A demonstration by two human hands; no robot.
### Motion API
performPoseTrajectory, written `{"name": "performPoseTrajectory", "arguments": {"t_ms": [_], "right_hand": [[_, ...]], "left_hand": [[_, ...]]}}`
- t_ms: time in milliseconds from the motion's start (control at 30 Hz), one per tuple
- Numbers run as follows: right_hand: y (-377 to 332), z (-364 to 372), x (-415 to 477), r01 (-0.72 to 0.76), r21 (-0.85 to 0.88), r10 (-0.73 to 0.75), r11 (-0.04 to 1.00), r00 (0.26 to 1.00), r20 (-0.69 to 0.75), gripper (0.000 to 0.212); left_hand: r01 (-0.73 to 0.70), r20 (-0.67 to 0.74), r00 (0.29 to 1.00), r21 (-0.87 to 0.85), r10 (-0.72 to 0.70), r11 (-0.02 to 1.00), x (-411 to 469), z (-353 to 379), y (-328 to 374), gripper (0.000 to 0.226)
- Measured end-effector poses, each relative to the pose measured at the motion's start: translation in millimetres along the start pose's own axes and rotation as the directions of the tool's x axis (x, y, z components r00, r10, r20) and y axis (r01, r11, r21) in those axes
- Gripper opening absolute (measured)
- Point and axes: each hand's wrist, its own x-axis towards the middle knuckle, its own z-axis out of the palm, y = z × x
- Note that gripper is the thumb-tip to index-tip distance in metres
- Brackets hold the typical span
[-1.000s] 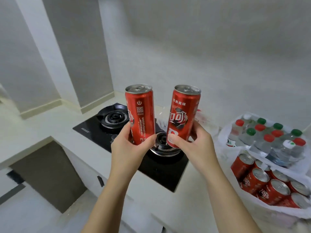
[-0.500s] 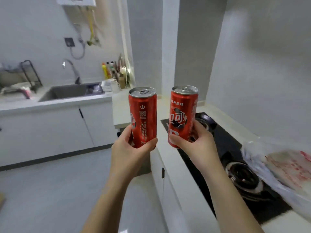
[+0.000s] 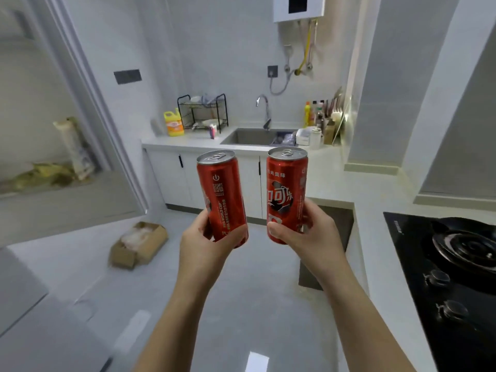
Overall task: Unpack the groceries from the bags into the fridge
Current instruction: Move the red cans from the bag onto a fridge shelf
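Change: since half a second earlier the view had swung leftward. The white plastic grocery bag, then beside the right forearm, was out of sight, and the sink wall now stood beyond both hands. Both cans remained upright, side by side and apart.

1. Open brown cardboard box [image 3: 139, 245], on the floor, left of and beyond the left hand.
2. Yellow plastic detergent jug [image 3: 174, 124] and black wire dish rack [image 3: 202, 112], on the counter far beyond the left hand.
3. Left hand [image 3: 206, 245]: fingers and thumb wrapped round the lower part of the left can [image 3: 221, 194], a tall slim red aluminium drink can with its tab unopened.
4. Steel sink [image 3: 257, 136], far beyond the gap between the hands.
5. Right hand [image 3: 308, 237]: wrapped likewise round the lower part of the right can [image 3: 285, 189], of the same make, with its printed logo facing the camera.
6. Black glass gas hob [image 3: 453, 264], set into the counter right of the right forearm.

The fridge could not be made out with certainty.

Handling, as judged: sealed and full, each can would be stiff, moderately heavy for its size, and smooth enough to slip if damp. The thin wall would dent if dropped. The best hold looked to be round the body at or below the middle, base set down first on a shelf.
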Motion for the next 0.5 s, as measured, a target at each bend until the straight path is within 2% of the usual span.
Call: {"name": "performPoseTrajectory", "arguments": {"t_ms": [233,333,433,500], "right_hand": [[-25.8,84.9,15.4,0.012,0.051,-0.018,0.999,0.993,0.113,0.049],[-37.5,131.3,19.0,0.026,0.095,-0.043,0.995,0.983,0.180,0.046],[-44.7,177.1,21.7,0.048,0.165,-0.092,0.985,0.958,0.271,0.046],[-49.3,205.6,23.6,0.072,0.182,-0.130,0.981,0.935,0.331,0.045]], "left_hand": [[-0.042,-0.113,0.992,0.059,0.048,0.997,14.0,-81.8,-9.8,0.043],[-0.071,-0.170,0.981,0.131,0.093,0.989,17.8,-127.8,-14.7,0.044],[-0.063,-0.287,0.950,0.206,0.122,0.977,16.9,-170.8,-22.4,0.043],[-0.021,-0.367,0.925,0.198,0.094,0.980,11.4,-195.6,-24.9,0.043]]}}
